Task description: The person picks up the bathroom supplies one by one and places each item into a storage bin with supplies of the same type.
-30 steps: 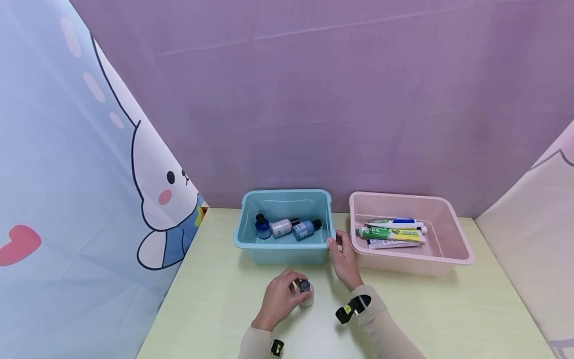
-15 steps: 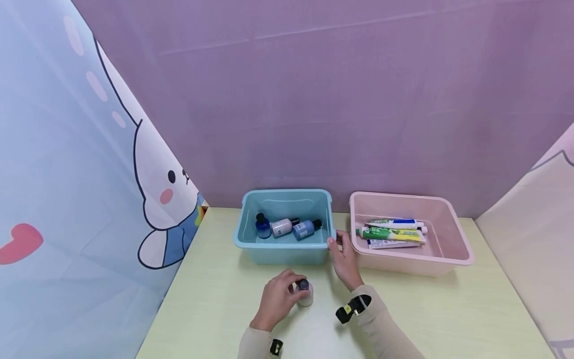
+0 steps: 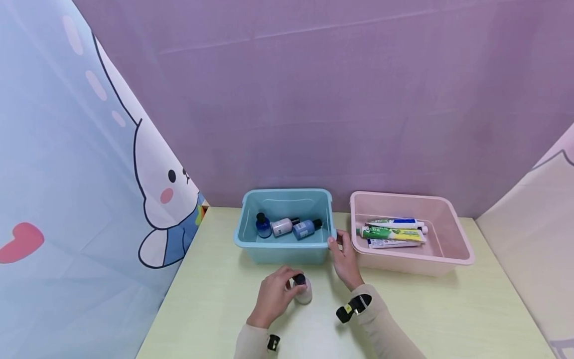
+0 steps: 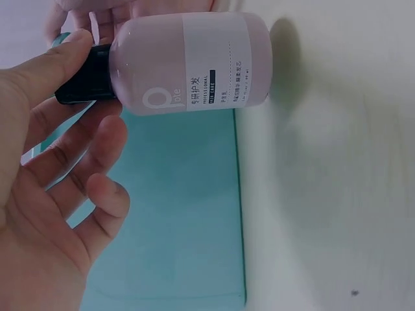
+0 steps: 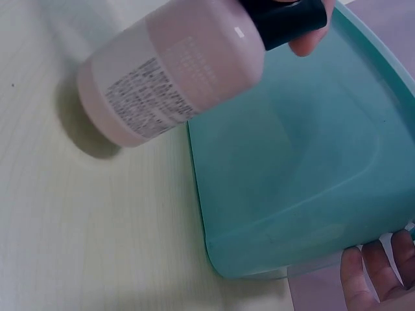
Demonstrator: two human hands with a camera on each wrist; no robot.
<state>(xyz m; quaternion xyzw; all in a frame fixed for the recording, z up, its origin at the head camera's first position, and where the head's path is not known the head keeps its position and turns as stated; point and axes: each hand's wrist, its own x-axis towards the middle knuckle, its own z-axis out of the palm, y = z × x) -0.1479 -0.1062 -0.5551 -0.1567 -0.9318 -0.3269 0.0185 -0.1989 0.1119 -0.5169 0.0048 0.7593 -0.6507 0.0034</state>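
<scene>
My left hand (image 3: 271,297) pinches the black cap of a pale pink hair-care bottle (image 3: 304,294) between thumb and fingers. The bottle (image 4: 191,63) tilts slightly in front of the blue bin; whether its base touches the table, I cannot tell. My right hand (image 3: 346,264) grips the right front corner of the blue plastic bin (image 3: 287,256), thumb on the near side of the rim. Inside that bin lie a dark blue bottle (image 3: 263,228), a pink bottle (image 3: 281,228) and a lighter blue bottle (image 3: 304,230), all black-capped.
A pink bin (image 3: 403,264) stands close to the right of the blue one, holding several toothpaste tubes (image 3: 394,234). Both bins sit at the back of the pale table (image 3: 202,299), against a purple cloth wall (image 3: 314,99).
My left hand has moved slightly up and left in the head view, tipping the bottle's cap that way. The right hand and the bins stay where they were.
</scene>
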